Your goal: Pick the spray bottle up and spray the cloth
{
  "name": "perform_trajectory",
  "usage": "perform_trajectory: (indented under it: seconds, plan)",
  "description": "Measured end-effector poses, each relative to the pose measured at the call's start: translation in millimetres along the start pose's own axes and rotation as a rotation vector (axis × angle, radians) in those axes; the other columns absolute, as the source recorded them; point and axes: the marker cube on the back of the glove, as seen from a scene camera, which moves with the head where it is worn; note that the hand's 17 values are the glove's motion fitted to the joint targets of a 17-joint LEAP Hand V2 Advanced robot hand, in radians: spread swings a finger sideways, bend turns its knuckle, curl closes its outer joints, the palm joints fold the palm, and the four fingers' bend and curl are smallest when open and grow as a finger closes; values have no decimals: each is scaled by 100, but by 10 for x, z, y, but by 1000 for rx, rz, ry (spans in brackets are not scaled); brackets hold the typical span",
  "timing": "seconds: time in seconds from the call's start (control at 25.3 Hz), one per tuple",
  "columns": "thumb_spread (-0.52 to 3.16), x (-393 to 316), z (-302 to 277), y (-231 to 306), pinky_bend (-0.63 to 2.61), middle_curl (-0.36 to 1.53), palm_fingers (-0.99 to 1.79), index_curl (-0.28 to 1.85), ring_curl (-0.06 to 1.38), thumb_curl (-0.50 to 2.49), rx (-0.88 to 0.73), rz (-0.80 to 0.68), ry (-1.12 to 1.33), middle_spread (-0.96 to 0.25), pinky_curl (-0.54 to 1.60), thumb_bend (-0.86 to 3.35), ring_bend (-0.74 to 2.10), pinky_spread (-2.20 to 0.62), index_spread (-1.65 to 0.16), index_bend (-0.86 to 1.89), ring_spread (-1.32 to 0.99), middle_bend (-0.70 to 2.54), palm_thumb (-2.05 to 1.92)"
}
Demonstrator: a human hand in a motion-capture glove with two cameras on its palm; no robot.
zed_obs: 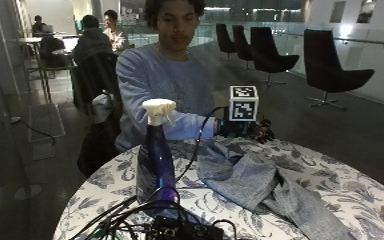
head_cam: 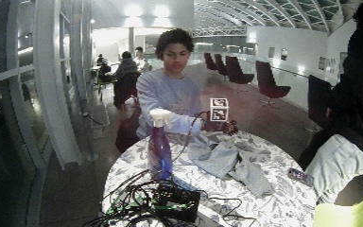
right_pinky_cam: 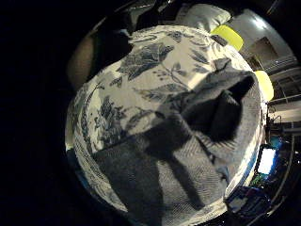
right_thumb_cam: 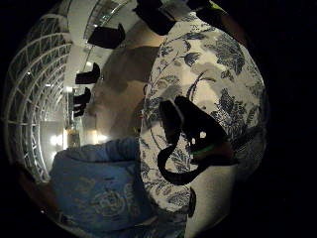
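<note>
on the floral table (zed_obs: 325,175), your gloved hand (zed_obs: 245,129) (grip unclear, i can't tell) hovers by the cloth (zed_obs: 245,175), well apart from the upright spray bottle (zed_obs: 156,160).

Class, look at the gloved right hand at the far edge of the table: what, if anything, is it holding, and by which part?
Nothing that can be seen. The right hand is above the far end of the grey cloth; the spray bottle stands untouched.

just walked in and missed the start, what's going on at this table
A person sits at a round table with a floral tablecloth. Their black-gloved right hand is over the far edge of a crumpled grey cloth; whether it holds the cloth is unclear. A tall blue spray bottle with a white trigger head stands upright, untouched, beside the cloth. Nothing sprayed yet, it seems.
</note>
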Motion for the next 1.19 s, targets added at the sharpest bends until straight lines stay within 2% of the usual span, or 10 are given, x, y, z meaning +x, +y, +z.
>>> perform_trajectory:
  seconds: [0.16, 0.36, 0.59, 0.83, 0.99, 1.19]
  plan:
    - [115, 39, -105, 354, 28, 31, 54, 25, 26, 26, 11, 14, 33, -3, 28, 19, 30, 23, -40, 12, 2, 26, 54]
    - [117, 99, -257, 1257, 28, 32, 53, 24, 26, 26, 52, 79, 50, -3, 29, 15, 30, 23, -40, 12, 2, 26, 55]
    - [117, 166, -320, 2369, 28, 33, 52, 25, 27, 26, 138, 255, 37, -3, 31, 12, 29, 23, -40, 13, 3, 26, 56]
    - [117, 706, -554, 3251, 28, 34, 53, 25, 27, 27, 245, 461, -4, -3, 32, 8, 29, 23, -40, 13, 3, 25, 57]
    - [116, 889, -649, 3497, 29, 34, 54, 25, 28, 27, 366, 540, -175, -3, 32, 6, 30, 23, -40, 13, 3, 24, 58]
    - [116, 1145, -772, 3578, 32, 35, 54, 24, 29, 28, 609, 508, -616, -3, 34, 4, 31, 22, -40, 10, 3, 23, 60]
